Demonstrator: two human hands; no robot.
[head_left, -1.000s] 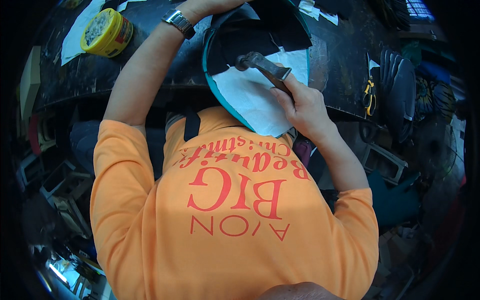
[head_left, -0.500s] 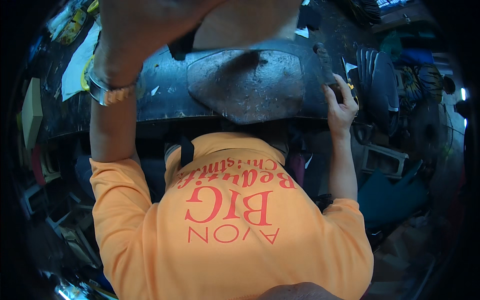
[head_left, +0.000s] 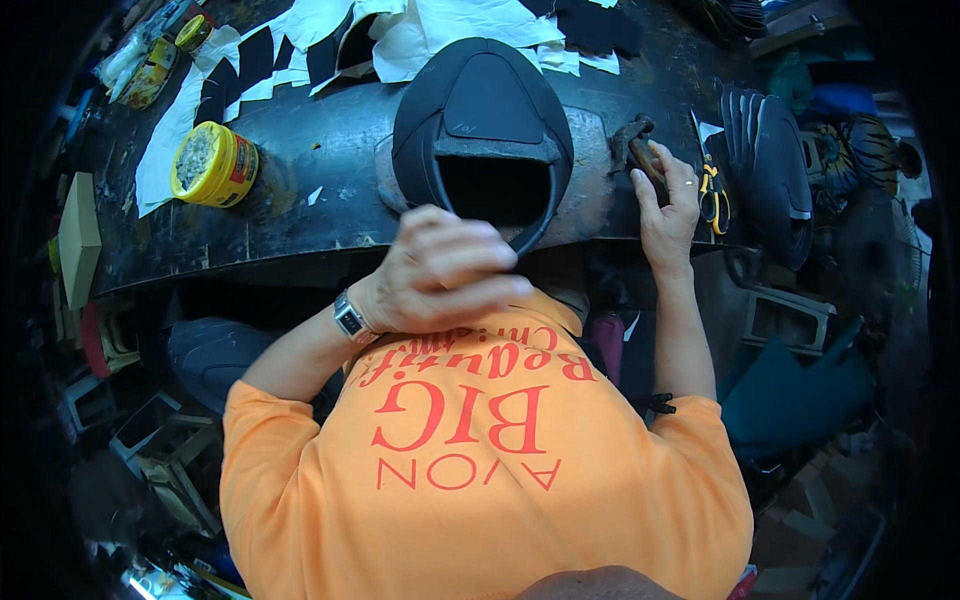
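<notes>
A black rounded shoe upper (head_left: 492, 104) with a dark opening toward me rests on the worn metal plate (head_left: 590, 190) in front of me. Over its near rim hovers my left hand (head_left: 440, 268), fingers stretched out and blurred by motion, nothing seen in them. At the plate's right edge my right hand (head_left: 668, 205) is closed on the brown handle of a hammer (head_left: 640, 160). The hammer's dark head lies at the plate's edge. Yellow-handled scissors (head_left: 714, 195) lie just right of my right hand.
A yellow tub (head_left: 215, 165) of pale paste stands at left on the dark table (head_left: 310, 225). White and black fabric pieces (head_left: 440, 35) cover the far side. Stacked black curved pieces (head_left: 765, 165) line the right edge; a pale block (head_left: 80, 240) sits at far left.
My left hand has dropped from high near the camera to the plate's near side, and the pale object there is out of view. The black upper now sits on the plate. My right hand's hammer has tilted.
</notes>
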